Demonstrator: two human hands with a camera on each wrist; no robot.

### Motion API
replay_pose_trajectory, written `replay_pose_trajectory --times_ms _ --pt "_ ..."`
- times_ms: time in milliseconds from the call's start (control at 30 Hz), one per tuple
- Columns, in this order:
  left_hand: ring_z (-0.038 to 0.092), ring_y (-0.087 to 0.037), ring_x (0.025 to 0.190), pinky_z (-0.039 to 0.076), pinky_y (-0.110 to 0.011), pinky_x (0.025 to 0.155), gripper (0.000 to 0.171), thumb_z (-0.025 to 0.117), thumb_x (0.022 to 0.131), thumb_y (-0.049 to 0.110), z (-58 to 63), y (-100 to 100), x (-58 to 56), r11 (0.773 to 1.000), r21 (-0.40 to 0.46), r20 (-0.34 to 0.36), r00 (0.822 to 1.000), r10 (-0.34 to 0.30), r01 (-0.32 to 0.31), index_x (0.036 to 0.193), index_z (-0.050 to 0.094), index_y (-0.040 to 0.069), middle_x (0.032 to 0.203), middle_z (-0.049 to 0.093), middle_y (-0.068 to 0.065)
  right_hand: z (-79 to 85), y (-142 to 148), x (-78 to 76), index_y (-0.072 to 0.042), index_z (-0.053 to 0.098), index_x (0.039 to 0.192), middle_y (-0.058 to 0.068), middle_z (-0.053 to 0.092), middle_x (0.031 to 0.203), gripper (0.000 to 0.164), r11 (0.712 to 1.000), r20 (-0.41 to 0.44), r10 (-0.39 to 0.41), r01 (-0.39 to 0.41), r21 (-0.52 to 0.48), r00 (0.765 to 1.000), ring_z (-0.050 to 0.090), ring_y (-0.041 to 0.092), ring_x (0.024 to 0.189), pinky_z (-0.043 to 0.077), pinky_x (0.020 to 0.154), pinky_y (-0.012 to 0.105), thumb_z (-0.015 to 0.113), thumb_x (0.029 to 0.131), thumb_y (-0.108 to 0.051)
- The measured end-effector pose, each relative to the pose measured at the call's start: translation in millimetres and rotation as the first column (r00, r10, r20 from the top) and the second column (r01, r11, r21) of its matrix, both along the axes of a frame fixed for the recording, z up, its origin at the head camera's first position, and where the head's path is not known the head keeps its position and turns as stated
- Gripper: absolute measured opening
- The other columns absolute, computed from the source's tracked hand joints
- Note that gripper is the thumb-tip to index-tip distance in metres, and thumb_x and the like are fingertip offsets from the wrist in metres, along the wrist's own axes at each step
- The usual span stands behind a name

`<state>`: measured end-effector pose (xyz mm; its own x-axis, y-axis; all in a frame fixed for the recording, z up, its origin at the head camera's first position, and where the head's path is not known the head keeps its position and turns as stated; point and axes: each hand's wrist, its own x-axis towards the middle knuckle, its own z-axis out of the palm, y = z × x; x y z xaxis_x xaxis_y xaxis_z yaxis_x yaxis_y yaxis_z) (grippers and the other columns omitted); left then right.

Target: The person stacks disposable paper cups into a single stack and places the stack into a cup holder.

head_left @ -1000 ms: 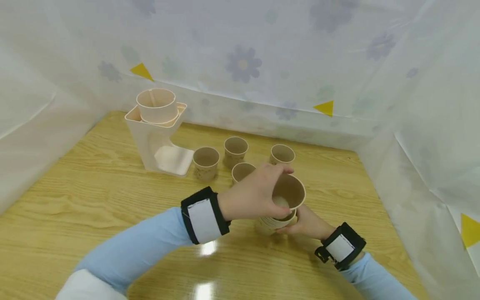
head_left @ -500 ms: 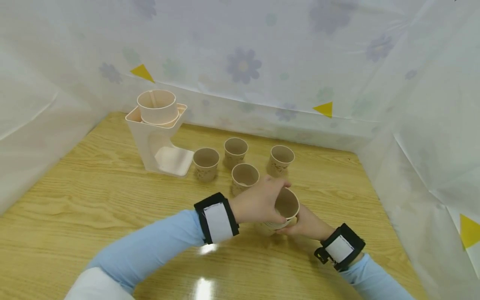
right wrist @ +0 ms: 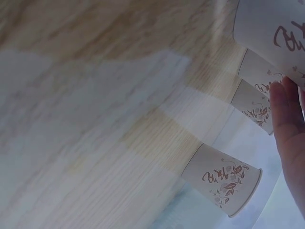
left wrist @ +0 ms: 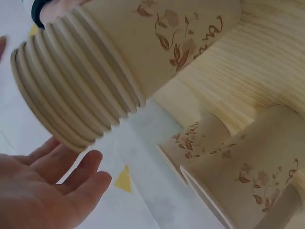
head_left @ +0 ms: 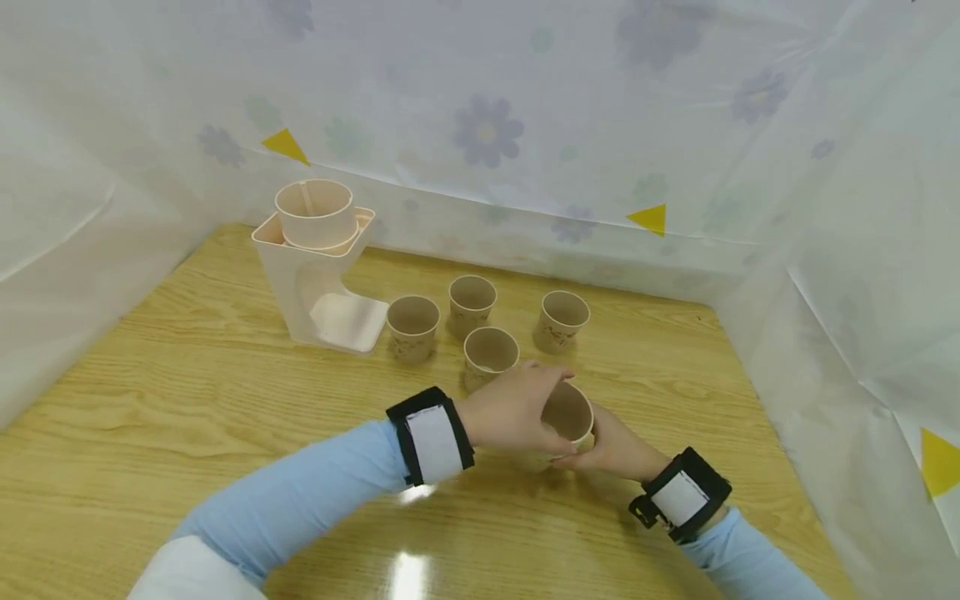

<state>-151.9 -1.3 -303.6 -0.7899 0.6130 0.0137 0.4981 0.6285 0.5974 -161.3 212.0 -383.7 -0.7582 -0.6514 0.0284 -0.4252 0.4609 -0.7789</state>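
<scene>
A stack of nested beige paper cups [left wrist: 176, 38] with brown leaf print stands before me, several rims piled at its mouth. My right hand [head_left: 622, 446] grips its side; in the right wrist view its fingers [right wrist: 283, 107] lie against the printed wall. My left hand [head_left: 513, 408] spans the mouth of the top cup [head_left: 567, 410], thumb and fingers spread around the rim. In the left wrist view that hand's fingers [left wrist: 86, 179] are loosely extended beside the rims, and a gap shows at one side. Part of the stack is hidden behind the left hand.
Single paper cups stand behind the stack: one nearest [head_left: 491, 354], one at left [head_left: 412, 333], one farther back [head_left: 472, 307] and one at right [head_left: 561, 323]. A cream-coloured stand with a round top container [head_left: 315, 218] is at the back left. Plastic sheeting [head_left: 480, 200] encloses the wooden table [head_left: 225, 375].
My left hand has brought the raised top cup down into the stack, moving slightly toward me. Its fingers have loosened around the rim. The right hand stays on the stack.
</scene>
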Motion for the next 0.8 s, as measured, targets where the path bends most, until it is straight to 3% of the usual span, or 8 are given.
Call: replay_pose_trajectory --times_ms 67,167,267,333,467,600,700,800 --pt "0.045 -0.021 0.126 0.040 -0.031 0.103 0.077 0.070 0.080 0.043 1.2 -4 -8.8 0.999 0.009 -0.026 0.999 0.040 -0.040 0.139 0.039 0.006 0.136 0.050 -0.008 -0.4 0 -0.8 -0.003 0.045 0.130 0.013 0.058 0.122 0.068 1.000 0.003 -0.002 0.002 -0.003 1.000 0.052 0.006 0.110 0.044 0.094 0.028 0.079 0.073 -0.015" --pt "0.044 -0.025 0.129 0.037 -0.037 0.106 0.072 0.066 0.083 0.044 1.4 -13 -27.0 0.987 -0.011 -0.066 0.985 0.161 -0.162 0.138 0.040 0.006 0.137 0.049 -0.010 -1.5 0 -2.3 -0.003 0.044 0.131 0.014 0.057 0.122 0.071 1.000 -0.006 -0.006 0.006 -0.009 1.000 0.052 0.006 0.111 0.043 0.095 0.029 0.080 0.072 -0.015" --pt "0.044 -0.029 0.128 0.038 -0.040 0.105 0.067 0.066 0.084 0.042 -5.7 -22 -43.5 0.954 -0.091 -0.082 0.957 0.279 -0.286 0.136 0.043 0.006 0.135 0.049 -0.012 -2.1 -2 -2.9 -0.003 0.044 0.132 0.015 0.057 0.124 0.073 1.000 -0.009 -0.015 0.015 -0.024 1.000 0.051 0.007 0.113 0.042 0.097 0.031 0.081 0.070 -0.014" --pt "0.042 -0.032 0.128 0.037 -0.041 0.105 0.069 0.067 0.083 0.045 -12.8 -27 -50.9 0.929 -0.164 -0.078 0.943 0.324 -0.333 0.136 0.043 0.007 0.135 0.048 -0.013 -2.2 -3 -2.6 -0.003 0.043 0.132 0.015 0.056 0.125 0.074 0.999 -0.003 -0.013 0.013 -0.030 1.000 0.051 0.008 0.113 0.042 0.097 0.031 0.081 0.070 -0.013" --pt "0.045 -0.034 0.123 0.040 -0.043 0.101 0.073 0.068 0.080 0.047 -27.6 -32 -58.9 0.899 -0.242 -0.092 0.931 0.353 -0.365 0.135 0.043 0.005 0.134 0.048 -0.016 -1.5 -5 -2.1 -0.002 0.042 0.133 0.016 0.055 0.125 0.075 0.999 -0.006 -0.009 0.008 -0.034 1.000 0.051 0.010 0.114 0.042 0.098 0.031 0.081 0.070 -0.013" --pt "0.046 -0.034 0.123 0.041 -0.044 0.100 0.072 0.070 0.080 0.042 -33.1 -34 -60.7 0.901 -0.221 -0.083 0.927 0.364 -0.374 0.135 0.043 0.003 0.134 0.048 -0.017 -1.1 -6 -2.1 -0.002 0.042 0.132 0.016 0.055 0.125 0.075 0.999 -0.007 -0.010 0.010 -0.031 1.000 0.051 0.013 0.114 0.042 0.098 0.031 0.081 0.070 -0.013" --pt "0.045 -0.034 0.123 0.042 -0.044 0.100 0.072 0.071 0.080 0.038 -29.9 -35 -60.5 0.909 -0.180 -0.058 0.927 0.371 -0.375 0.136 0.042 0.003 0.135 0.049 -0.016 -1.7 -5 -2.4 -0.002 0.043 0.132 0.016 0.055 0.125 0.074 0.999 -0.003 -0.010 0.010 -0.033 1.000 0.051 0.013 0.114 0.041 0.098 0.031 0.081 0.070 -0.013" --pt "0.045 -0.035 0.124 0.042 -0.044 0.100 0.071 0.071 0.080 0.036 -17.6 -37 -57.7 0.920 -0.129 -0.054 0.929 0.367 -0.371 0.136 0.042 0.003 0.134 0.050 -0.015 -2.0 -4 -2.2 -0.003 0.043 0.132 0.015 0.056 0.125 0.074 0.999 -0.007 -0.011 0.011 -0.036 1.000 0.051 0.009 0.114 0.041 0.098 0.030 0.081 0.070 -0.013"
